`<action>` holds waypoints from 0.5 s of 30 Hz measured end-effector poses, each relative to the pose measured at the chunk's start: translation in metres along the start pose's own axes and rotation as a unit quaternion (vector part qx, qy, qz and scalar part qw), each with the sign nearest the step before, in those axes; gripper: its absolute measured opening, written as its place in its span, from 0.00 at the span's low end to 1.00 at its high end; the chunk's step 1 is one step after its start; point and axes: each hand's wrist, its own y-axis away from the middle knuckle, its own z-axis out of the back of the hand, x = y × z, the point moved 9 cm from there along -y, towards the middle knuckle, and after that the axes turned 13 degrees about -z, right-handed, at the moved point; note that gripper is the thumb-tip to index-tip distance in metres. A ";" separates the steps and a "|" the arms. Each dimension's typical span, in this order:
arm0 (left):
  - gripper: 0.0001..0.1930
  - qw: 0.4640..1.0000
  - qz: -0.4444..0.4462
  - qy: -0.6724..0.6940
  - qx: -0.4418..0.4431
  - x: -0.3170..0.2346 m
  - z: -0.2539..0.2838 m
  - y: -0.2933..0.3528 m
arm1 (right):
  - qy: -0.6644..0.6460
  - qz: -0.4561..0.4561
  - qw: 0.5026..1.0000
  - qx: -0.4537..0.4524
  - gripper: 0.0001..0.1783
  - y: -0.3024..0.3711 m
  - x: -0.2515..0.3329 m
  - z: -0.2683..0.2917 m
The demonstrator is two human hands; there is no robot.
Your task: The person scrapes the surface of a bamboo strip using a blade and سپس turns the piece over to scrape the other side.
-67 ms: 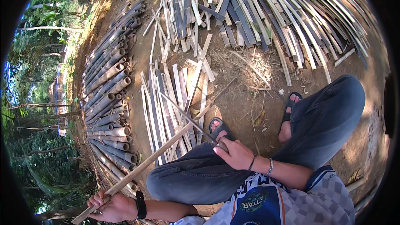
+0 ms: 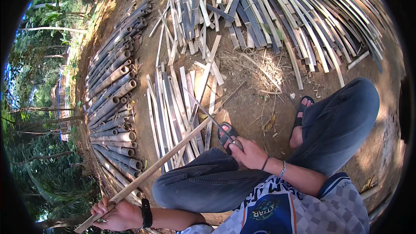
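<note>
Person seated low, legs in dark jeans (image 2: 342,117) bent and spread, feet in dark sandals (image 2: 298,121) on bare ground (image 2: 247,99). Left hand (image 2: 121,216), at lower left, clamped round the near end of a long pale stick (image 2: 160,160), fingers curled over it, a short end showing past the fist; black wristband (image 2: 147,213) on that wrist. Stick slants up and right, passing over the bent left knee and in front of a bundle of flat slats (image 2: 171,117) on the ground. Right hand (image 2: 251,154), near the middle, closed on the handle of a thin knife (image 2: 220,126); bracelets (image 2: 282,170) at the wrist. Blade points up and left, crossing the stick toward its far part; whether the edge bears on the wood, cannot tell. Left of the slats, a row of round poles (image 2: 104,99), cut ends facing inward. Top and upper right: large spread of long strips (image 2: 320,21), pale and dark, overlapping. Curly shavings (image 2: 271,67) heaped just below them; brown leaf (image 2: 269,122) between the feet. Trees (image 2: 39,156) along the left side.
</note>
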 end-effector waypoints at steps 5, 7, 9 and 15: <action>0.21 1.000 0.007 0.010 -0.013 -0.003 0.004 0.005 | -0.039 -0.013 0.999 0.002 0.22 -0.009 0.009 0.018; 0.22 1.000 -0.001 -0.010 -0.011 -0.002 0.002 0.006 | -0.001 0.057 0.998 0.036 0.21 0.006 0.027 -0.005; 0.21 1.000 -0.007 -0.020 0.000 -0.001 0.004 0.002 | 0.034 0.068 0.996 0.050 0.21 0.008 0.035 -0.007; 0.25 1.000 0.007 -0.003 -0.003 0.003 0.015 -0.005 | 0.019 -0.040 0.997 -0.066 0.26 -0.046 -0.031 0.031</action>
